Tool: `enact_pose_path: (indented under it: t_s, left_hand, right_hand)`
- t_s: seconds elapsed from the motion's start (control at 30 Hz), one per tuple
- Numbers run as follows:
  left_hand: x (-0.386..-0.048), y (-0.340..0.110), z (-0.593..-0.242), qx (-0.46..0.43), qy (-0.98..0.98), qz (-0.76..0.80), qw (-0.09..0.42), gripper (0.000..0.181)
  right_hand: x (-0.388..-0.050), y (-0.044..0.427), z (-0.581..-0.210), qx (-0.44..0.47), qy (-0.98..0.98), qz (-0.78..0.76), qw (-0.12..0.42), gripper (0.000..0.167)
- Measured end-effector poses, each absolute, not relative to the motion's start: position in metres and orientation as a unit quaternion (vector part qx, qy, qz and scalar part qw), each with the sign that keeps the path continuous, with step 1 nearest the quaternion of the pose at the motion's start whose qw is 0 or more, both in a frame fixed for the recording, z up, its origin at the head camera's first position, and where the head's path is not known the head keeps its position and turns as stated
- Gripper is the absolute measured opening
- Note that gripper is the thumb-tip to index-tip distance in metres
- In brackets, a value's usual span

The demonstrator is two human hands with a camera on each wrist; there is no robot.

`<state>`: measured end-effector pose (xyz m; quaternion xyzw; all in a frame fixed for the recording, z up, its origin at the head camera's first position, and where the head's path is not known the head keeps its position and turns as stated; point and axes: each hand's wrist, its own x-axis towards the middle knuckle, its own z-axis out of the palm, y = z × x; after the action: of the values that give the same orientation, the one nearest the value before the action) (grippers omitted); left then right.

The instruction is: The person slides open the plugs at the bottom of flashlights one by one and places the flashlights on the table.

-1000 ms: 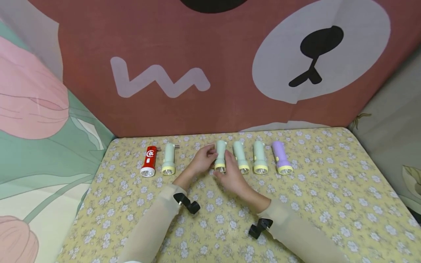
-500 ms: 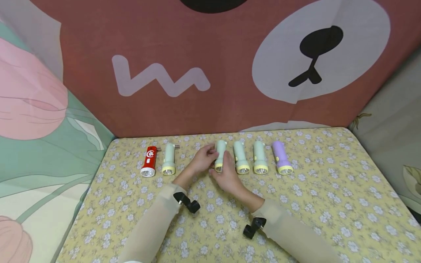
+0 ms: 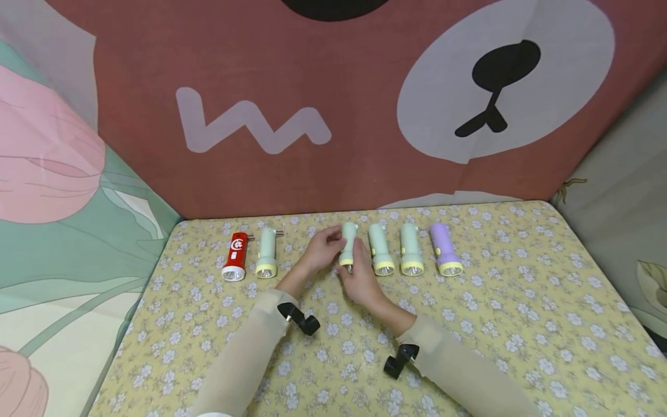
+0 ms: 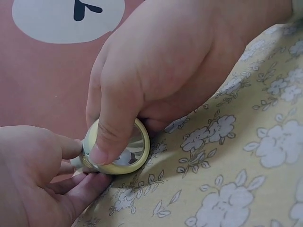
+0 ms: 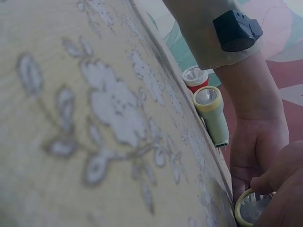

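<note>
A pale green flashlight (image 3: 348,238) with a yellow head ring lies between my two hands. My left hand (image 3: 322,250) pinches its body from the left side. From the right, my right hand (image 3: 363,281) grips it near the lens end. Up close in the left wrist view, the right thumb (image 4: 111,137) lies across the rim and lens, covering part of the flashlight head (image 4: 125,168). The left fingers (image 4: 90,187) hold the body just behind the head. In the right wrist view the lens (image 5: 251,213) is partly hidden by the right hand (image 5: 291,189).
Left of my hands lie a red flashlight (image 3: 237,255) and a green one (image 3: 267,252), both with metal prongs out. To the right are two green flashlights (image 3: 380,246) (image 3: 411,246) and a purple one (image 3: 444,246). A floral cloth (image 3: 344,370) covers the table; a printed curtain (image 3: 365,174) hangs behind.
My right hand has shifted slightly left, closer over the flashlight's head end. The left hand keeps its hold, and the other flashlights stay where they were.
</note>
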<state>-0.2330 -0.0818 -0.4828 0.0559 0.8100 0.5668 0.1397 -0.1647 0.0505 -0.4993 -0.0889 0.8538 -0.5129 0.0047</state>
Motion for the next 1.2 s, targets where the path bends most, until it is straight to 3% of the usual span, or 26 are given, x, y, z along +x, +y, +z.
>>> enact_pose_path:
  t_s: [0.5, 1.2]
  left_hand:
    - [-0.229, -0.085, -0.485, 0.048, 0.790, 0.595, 0.137, 0.049]
    - [-0.206, -0.101, -0.450, 0.038, 0.766, 0.627, 0.137, 0.048]
  right_hand:
    - [-0.165, 0.051, -0.501, -0.083, 0.843, -0.530, -0.034, 0.079]
    - [-0.156, 0.060, -0.479, -0.141, 0.809, -0.567, -0.056, 0.083]
